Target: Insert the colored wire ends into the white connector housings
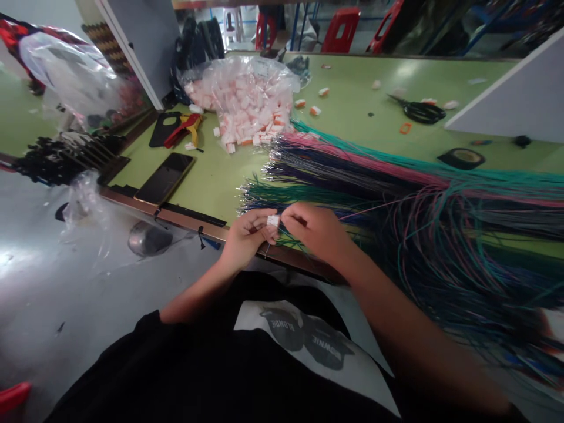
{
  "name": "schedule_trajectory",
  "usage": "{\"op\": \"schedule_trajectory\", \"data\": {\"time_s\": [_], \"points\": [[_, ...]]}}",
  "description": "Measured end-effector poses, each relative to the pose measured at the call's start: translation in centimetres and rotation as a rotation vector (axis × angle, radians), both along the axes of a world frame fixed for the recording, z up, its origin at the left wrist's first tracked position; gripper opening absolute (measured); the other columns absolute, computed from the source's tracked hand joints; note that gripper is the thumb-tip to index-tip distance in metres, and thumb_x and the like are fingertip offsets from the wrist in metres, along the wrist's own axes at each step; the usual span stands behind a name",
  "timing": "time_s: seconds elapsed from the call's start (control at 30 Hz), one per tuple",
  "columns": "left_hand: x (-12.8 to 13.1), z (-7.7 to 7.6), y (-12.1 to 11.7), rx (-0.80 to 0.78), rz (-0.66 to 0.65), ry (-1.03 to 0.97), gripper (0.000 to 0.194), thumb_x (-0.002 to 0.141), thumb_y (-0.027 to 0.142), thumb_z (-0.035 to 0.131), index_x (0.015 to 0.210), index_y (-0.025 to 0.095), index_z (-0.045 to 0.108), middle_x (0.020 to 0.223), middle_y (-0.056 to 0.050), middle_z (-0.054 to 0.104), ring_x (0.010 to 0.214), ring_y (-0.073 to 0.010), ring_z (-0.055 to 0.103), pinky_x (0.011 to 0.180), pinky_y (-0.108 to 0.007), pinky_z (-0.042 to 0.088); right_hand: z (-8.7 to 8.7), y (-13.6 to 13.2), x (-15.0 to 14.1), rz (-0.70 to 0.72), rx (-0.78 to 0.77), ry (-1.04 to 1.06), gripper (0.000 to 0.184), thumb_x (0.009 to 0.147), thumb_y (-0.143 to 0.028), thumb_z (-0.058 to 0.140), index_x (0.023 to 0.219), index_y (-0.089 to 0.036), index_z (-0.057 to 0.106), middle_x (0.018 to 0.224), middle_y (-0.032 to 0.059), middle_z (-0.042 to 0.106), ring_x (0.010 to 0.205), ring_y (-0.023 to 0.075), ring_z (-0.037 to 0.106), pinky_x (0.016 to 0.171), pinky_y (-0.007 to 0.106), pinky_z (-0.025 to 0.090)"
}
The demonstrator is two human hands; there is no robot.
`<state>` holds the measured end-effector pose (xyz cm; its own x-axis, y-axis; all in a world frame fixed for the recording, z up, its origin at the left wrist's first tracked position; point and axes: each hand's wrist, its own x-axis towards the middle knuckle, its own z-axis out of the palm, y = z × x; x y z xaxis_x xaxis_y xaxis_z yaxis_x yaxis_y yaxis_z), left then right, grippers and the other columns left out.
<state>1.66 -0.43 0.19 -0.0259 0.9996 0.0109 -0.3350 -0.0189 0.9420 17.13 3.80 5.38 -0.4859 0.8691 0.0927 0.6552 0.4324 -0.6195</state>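
Observation:
Between the fingertips of my left hand is a small white connector housing. Close by on its right, my right hand is closed in a pinch on a thin pink wire that trails off to the right. Where the wire's tip meets the housing is hidden by my fingers. Green wires hang just below the housing. Beyond my hands lie bundles of dark, green, pink and teal wires, their metal-tipped ends pointing left.
A plastic bag of white-and-orange housings stands at the back. To the left lie a phone and red-yellow pliers. Scissors, a roll of black tape and loose housings are at the back right. The table edge runs before me.

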Motion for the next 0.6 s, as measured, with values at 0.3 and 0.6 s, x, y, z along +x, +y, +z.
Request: {"op": "schedule_trajectory", "data": {"time_s": [0.3, 0.6], "points": [[0.1, 0.3, 0.0, -0.022, -0.001, 0.017, 0.030, 0.066, 0.026, 0.080, 0.091, 0.017, 0.066, 0.061, 0.004, 0.068, 0.055, -0.0100, 0.064, 0.052, -0.022, 0.051, -0.4, 0.0, 0.1, 0.050, 0.115, 0.048, 0.017, 0.080, -0.018, 0.047, 0.066, -0.020, 0.056, 0.064, 0.0003, 0.060, 0.060, 0.0121, 0.047, 0.061, 0.024, 0.031], [0.4, 1.0, -0.8, -0.045, 0.058, 0.025, 0.026, 0.067, 0.026, 0.080, 0.088, 0.018, 0.066, 0.058, 0.005, 0.065, 0.052, -0.0105, 0.061, 0.048, -0.021, 0.048, 1.8, 0.4, 0.4, 0.170, -0.032, -0.025, 0.021, 0.088, -0.021, 0.050, 0.077, -0.019, 0.068, 0.078, 0.0008, 0.070, 0.073, 0.0125, 0.059, 0.067, 0.023, 0.035]]}}
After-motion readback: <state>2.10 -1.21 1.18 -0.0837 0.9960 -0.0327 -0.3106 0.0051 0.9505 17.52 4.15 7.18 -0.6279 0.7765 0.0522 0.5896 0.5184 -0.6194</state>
